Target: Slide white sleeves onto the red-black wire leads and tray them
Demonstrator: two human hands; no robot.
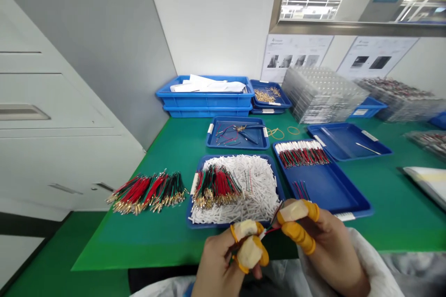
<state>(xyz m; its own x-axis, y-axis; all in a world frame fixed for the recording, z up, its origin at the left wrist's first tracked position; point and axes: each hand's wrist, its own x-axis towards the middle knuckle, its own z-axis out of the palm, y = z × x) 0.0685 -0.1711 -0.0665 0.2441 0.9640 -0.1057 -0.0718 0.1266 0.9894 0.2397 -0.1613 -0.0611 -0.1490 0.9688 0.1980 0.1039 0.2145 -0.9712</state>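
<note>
My left hand and my right hand are held close together above the front edge of the green bench. Orange finger cots with white pads cover several fingertips. Between them, both hands pinch a thin red-and-green wire. Just beyond my hands lies a blue tray heaped with white sleeves and a bundle of red, green and black wires. A looser bundle of gold-tipped wires lies on the bench to the left. A second blue tray holds a neat row of sleeved wires.
Farther back are a blue tray with pliers, rubber bands, gold terminals in a tray, a blue crate with white papers and stacked clear trays. A white cabinet stands to the left.
</note>
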